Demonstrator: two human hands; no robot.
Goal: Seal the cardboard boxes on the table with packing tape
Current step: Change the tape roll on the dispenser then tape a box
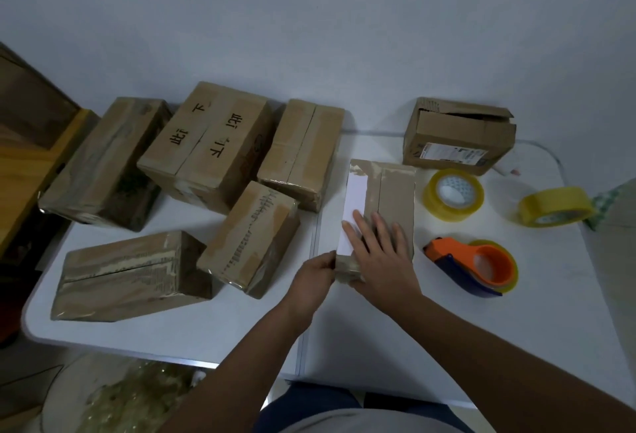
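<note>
Boxes cover the left half of the table [568,295]: five taped ones [220,143] sit in a cluster there, all with tape showing across their seams. Just right of them, near the middle, lies the box in hand [392,192], long and flat, with a white label [354,198] along its left side and tape over its centre seam.

The left hand [315,278] grips the box's near left corner, fingers curled round the edge. The right hand [382,247] lies flat on the near end of the top, fingers straight and spread, pressing rather than grasping.

This looks like smoothing down the tape end. To do it well, I would keep the left hand steadying the corner while the right palm rubs outward from the seam and over the near edge, so no bubbles or loose tail remain.

Further right rest a dispenser [481,267], orange and blue, and two yellow rolls [452,193]. At the far right an open box [457,136] waits, flaps raised; it seems the next one to seal.
</note>
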